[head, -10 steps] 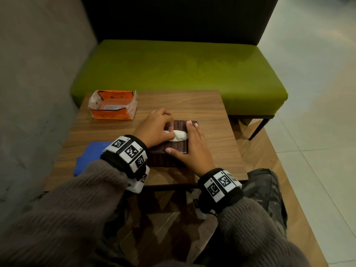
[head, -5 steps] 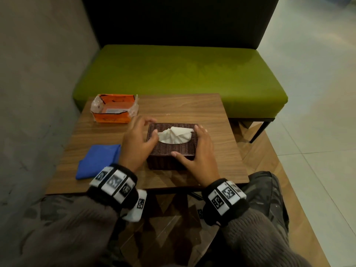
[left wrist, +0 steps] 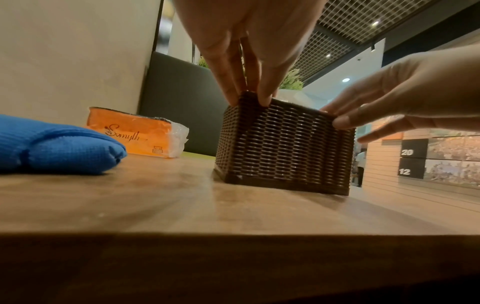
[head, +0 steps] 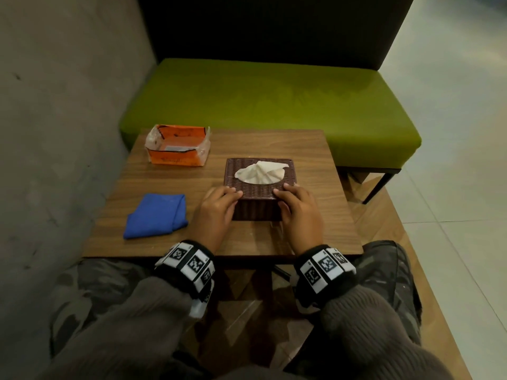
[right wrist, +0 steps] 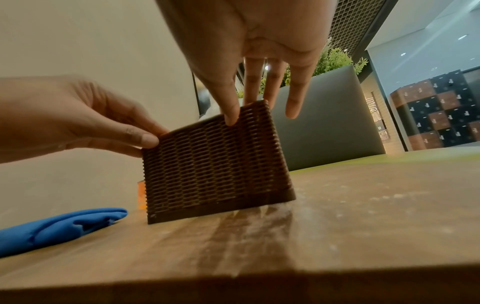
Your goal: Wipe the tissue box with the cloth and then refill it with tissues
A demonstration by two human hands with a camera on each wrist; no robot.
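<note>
The brown woven tissue box [head: 258, 207] stands on the wooden table [head: 315, 215], with a white tissue [head: 260, 174] fanned out of its top slot. My left hand [head: 233, 194] pinches the box's near left top corner, fingers on the lid and thumb on the front face. My right hand [head: 282, 194] pinches the near right top corner the same way, little finger sticking out free. The left wrist view shows the box [left wrist: 283, 150] under both hands. In the right wrist view the box [right wrist: 215, 164] looks tilted. The folded blue cloth [head: 156, 215] lies left of the box, untouched.
An opened orange tissue pack [head: 178, 146] lies at the table's far left. A grey wall [head: 55, 133] runs along the left side. A green bench [head: 269, 105] stands behind the table. My knees are under the near edge.
One second ago my left hand was pulling the tissue up through the slot. It then let go, and both hands slid from the box's sides to its near top corners.
</note>
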